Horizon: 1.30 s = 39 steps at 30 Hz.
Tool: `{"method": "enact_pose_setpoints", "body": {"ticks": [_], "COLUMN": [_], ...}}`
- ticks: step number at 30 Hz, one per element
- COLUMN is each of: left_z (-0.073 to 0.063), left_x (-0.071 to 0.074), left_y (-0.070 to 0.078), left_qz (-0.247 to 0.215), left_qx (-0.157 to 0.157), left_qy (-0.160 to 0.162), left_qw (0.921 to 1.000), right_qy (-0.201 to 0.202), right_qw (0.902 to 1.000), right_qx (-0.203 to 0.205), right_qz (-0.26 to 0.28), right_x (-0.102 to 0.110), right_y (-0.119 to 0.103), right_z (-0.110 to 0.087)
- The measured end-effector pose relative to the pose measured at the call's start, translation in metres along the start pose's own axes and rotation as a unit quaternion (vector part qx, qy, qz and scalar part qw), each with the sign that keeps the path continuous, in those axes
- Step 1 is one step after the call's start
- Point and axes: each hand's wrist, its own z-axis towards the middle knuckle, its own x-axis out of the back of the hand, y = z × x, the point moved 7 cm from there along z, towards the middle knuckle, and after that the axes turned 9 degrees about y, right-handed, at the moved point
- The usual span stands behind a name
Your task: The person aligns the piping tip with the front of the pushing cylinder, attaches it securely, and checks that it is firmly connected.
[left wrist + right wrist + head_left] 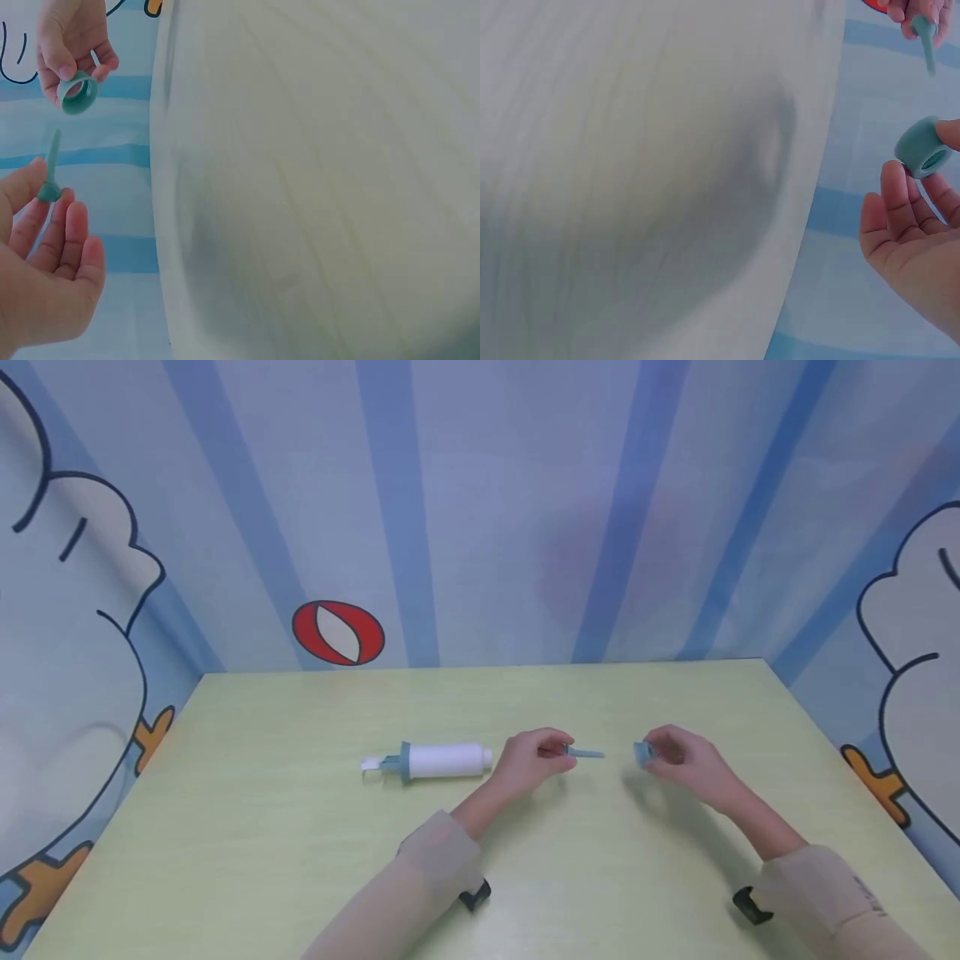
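My left hand (525, 764) pinches the wide base of a slim teal nozzle (590, 754) between thumb and fingertips, its thin tip pointing at the other hand. In the left wrist view the nozzle (52, 156) has a rounded base. Across a small gap, my right hand (692, 766) holds a short teal ring cap (642, 753) by thumb and fingertips. The right wrist view shows the hole through this ring cap (913, 147). Left of my left hand, a white cylinder (447, 761) like a large syringe barrel lies on its side, with a teal flange (406, 762) at its left end.
Both hands are over a pale yellow table (285, 843). A striped blue backdrop (495, 510) with cartoon drawings rises behind and beside it. Dark straps (475, 895) show at the sleeve cuffs.
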Motion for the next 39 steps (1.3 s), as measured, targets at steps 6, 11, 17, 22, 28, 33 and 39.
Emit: {"method": "enact_pose_setpoints", "body": {"ticks": [6,11,17,22,28,33,39], "left_z": [-0.007,-0.012,-0.019,-0.024,-0.029,-0.032,-0.034], "left_x": [0.002,0.003,0.005,0.006,0.007,0.008,0.01], "left_y": [0.004,0.007,0.01,0.013,0.016,0.02,0.021], "left_qz": [0.003,0.014,0.029,0.044,0.071,0.079,0.071], "left_qx": [-0.007,-0.025,-0.051,-0.071,-0.095,-0.113,-0.114], "left_qy": [0.004,0.007,0.01,0.014,0.021,0.024,0.027], "left_qw": [1.0,0.9996,0.9982,0.9964,0.9927,0.9902,0.9905], "right_qy": [0.003,-0.016,-0.03,-0.033,-0.045,-0.055,-0.072], "right_qw": [0.9965,0.9925,0.9893,0.9865,0.9799,0.9752,0.9705], "right_qx": [0.02,0.024,0.037,0.055,0.075,0.084,0.08], "right_qz": [0.082,0.119,0.137,0.151,0.179,0.197,0.216], "right_x": [-0.011,-0.022,-0.03,-0.038,-0.049,-0.055,-0.061], "right_y": [-0.016,-0.027,-0.038,-0.045,-0.053,-0.054,-0.055], "right_z": [0.0,-0.001,-0.003,-0.005,-0.007,-0.008,-0.009]}}
